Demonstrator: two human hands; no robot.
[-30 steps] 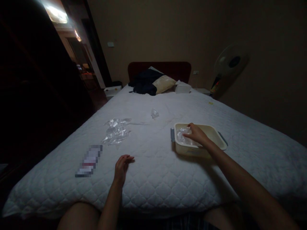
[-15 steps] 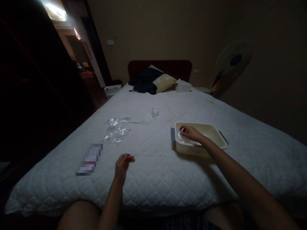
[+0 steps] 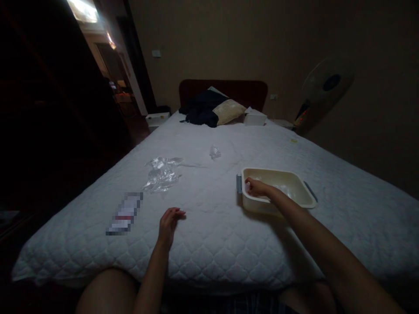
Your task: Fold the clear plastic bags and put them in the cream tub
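Observation:
My right hand (image 3: 257,187) reaches down into a cream plastic tub (image 3: 278,207) with grey side clips. Its fingers are curled closed around clear plastic, apparently a thin bag (image 3: 248,187), partly hidden by the hand. More clear film (image 3: 284,190) shows on the tub's floor behind the wrist. My left hand (image 3: 168,224) rests over the quilted bedspread, fingers loosely stretched and apart, holding nothing. A crumpled clear plastic bag (image 3: 162,174) lies beyond it, and a smaller crumpled piece of clear plastic (image 3: 214,152) sits farther off in the middle of the bed.
A blurred-out flat rectangular item (image 3: 125,214) lies left of my left hand. Dark clothing (image 3: 203,109), a beige pillow (image 3: 229,111) and a white box (image 3: 255,119) are at the headboard. A fan (image 3: 330,83) stands at the right, beyond the bed (image 3: 209,253).
My right hand has gone lower into the tub, and more film shows on the tub's floor. The view has shifted slightly; my left hand has hardly moved.

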